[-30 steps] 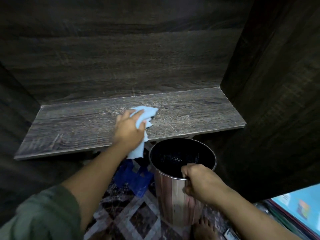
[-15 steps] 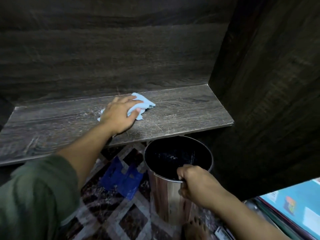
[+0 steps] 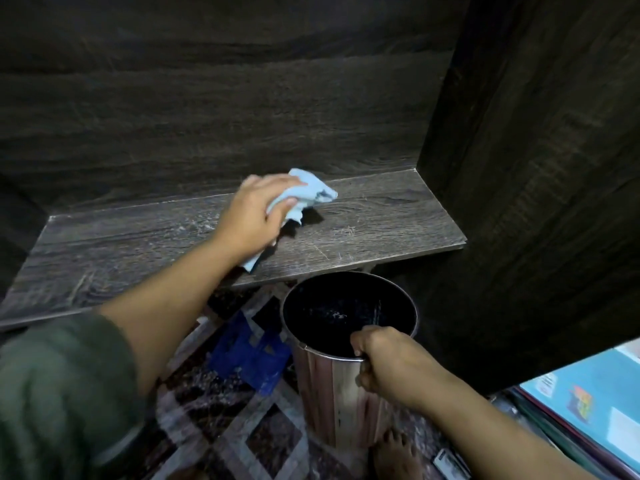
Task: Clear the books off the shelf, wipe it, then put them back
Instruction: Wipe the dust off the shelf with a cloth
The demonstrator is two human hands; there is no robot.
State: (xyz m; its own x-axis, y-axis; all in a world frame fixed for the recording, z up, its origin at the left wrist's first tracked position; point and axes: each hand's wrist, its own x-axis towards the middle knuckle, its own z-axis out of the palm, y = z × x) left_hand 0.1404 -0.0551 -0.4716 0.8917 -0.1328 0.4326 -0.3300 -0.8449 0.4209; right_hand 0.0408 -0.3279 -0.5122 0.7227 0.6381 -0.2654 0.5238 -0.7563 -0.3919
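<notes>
Cloth (image 3: pixel 304 194) on shelf (image 3: pixel 381 216), under left hand (image 3: pixel 254 216); bin (image 3: pixel 346 341) below shelf front edge, right hand (image 3: pixel 384 365) on rim

shelf (image 3: pixel 381 216) lying bare toward 3 o'clock of the left hand (image 3: pixel 254 216) | dark side panel (image 3: pixel 519 168) walling off that end | bin (image 3: pixel 346 341) standing at 6 o'clock below the shelf's front edge (right hand (image 3: pixel 384 365) gripping its rim) | back panel (image 3: pixel 207 116) closing 12 o'clock
</notes>
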